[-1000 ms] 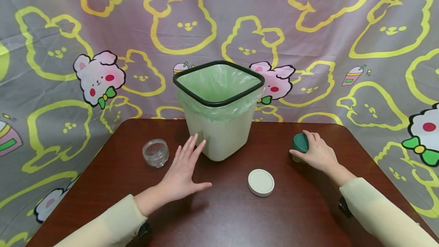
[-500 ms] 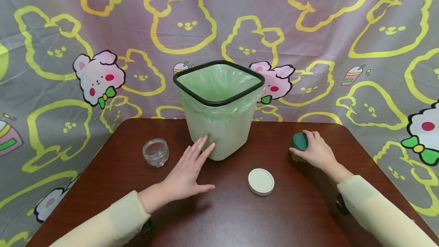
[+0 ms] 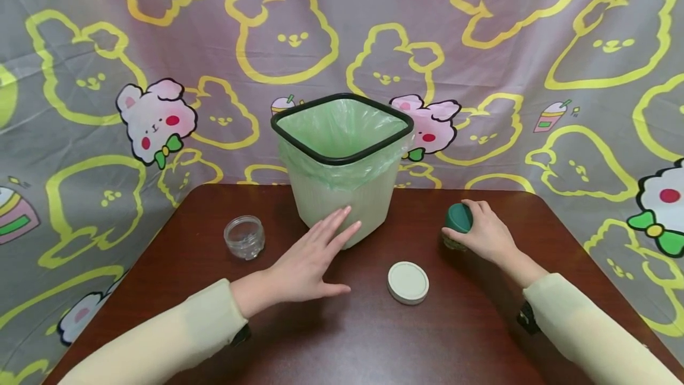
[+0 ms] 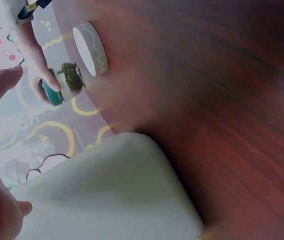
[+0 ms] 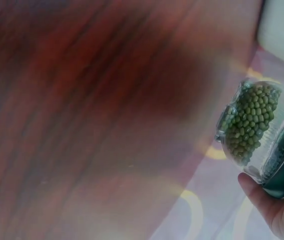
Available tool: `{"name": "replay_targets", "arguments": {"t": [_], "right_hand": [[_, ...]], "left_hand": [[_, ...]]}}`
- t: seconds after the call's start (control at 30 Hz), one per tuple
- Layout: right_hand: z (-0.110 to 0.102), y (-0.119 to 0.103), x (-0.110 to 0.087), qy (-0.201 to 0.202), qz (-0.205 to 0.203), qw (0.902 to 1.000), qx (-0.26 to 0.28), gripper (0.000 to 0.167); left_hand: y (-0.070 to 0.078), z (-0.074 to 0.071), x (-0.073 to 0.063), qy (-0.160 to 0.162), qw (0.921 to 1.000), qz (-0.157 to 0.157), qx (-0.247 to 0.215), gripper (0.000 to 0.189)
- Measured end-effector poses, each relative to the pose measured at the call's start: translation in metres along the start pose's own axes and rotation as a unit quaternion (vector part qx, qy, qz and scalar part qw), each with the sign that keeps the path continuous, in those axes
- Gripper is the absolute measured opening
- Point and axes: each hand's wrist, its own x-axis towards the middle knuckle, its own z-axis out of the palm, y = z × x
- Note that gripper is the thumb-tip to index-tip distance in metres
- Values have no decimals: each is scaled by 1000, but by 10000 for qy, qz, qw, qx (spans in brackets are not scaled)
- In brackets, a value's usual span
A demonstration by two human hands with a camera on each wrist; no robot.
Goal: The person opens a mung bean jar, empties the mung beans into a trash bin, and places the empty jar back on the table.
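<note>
My right hand point(image 3: 488, 232) grips a small clear jar point(image 5: 254, 120) by its dark green lid point(image 3: 459, 217), thumb on one side and fingers on the other. Small green beans, which look like mung beans, partly fill it in the right wrist view. My left hand point(image 3: 307, 266) is spread in front of the bin point(image 3: 347, 207), fingers straight, holding nothing. Between the hands a round cream lid point(image 3: 408, 281) lies on the table. To the left of the left hand stands an uncovered clear jar point(image 3: 244, 237).
The bin, with a black rim point(image 3: 342, 161) and a pale green bag point(image 3: 342, 129) lining it, stands at the back middle of the dark brown table point(image 3: 385, 343). A patterned curtain point(image 3: 299, 22) hangs close behind and beside the table.
My left hand has moved right, across the front of the bin. My right hand has shifted a little left with the green-lidded jar.
</note>
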Motion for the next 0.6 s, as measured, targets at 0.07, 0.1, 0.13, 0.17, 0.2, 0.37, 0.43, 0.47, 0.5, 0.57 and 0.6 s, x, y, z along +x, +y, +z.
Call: {"name": "replay_targets", "arguments": {"t": [0.07,0.1,0.13,0.17,0.2,0.37,0.43,0.47,0.5,0.57,0.6], "right_hand": [[-3,-5,-1,57,-60,9999,84,89],[-4,-8,-2,86,-94,9998,121,87],[-5,-11,-2,124,-143,9997,147,86],[-6,-15,-2,159,-193,9995,178,85],[-7,-18,-3,187,-234,9993,210,84],[-9,-34,-5,342,-451,9973,463,80],[-10,-39,-6,405,-538,9961,567,79],[-10,-42,-6,431,-575,9956,605,78],[-10,-45,-7,458,-609,9950,644,78],[-11,-51,-9,519,-681,9937,727,77],[-12,-54,-10,558,-721,9928,779,77]], "left_hand": [[2,0,6,-29,10000,79,-39,113],[3,1,9,-52,9999,93,-68,113],[4,1,12,-63,9999,105,-100,113],[5,1,15,-76,9998,107,-136,113],[6,1,19,-107,9997,90,-177,113],[10,3,32,-200,9991,52,-381,114],[12,4,36,-201,9987,34,-462,113],[12,5,38,-187,9985,23,-515,113],[12,5,39,-182,9983,-1,-557,113],[12,6,42,-192,9975,-81,-670,112],[12,7,44,-205,9971,-130,-726,112]]}}
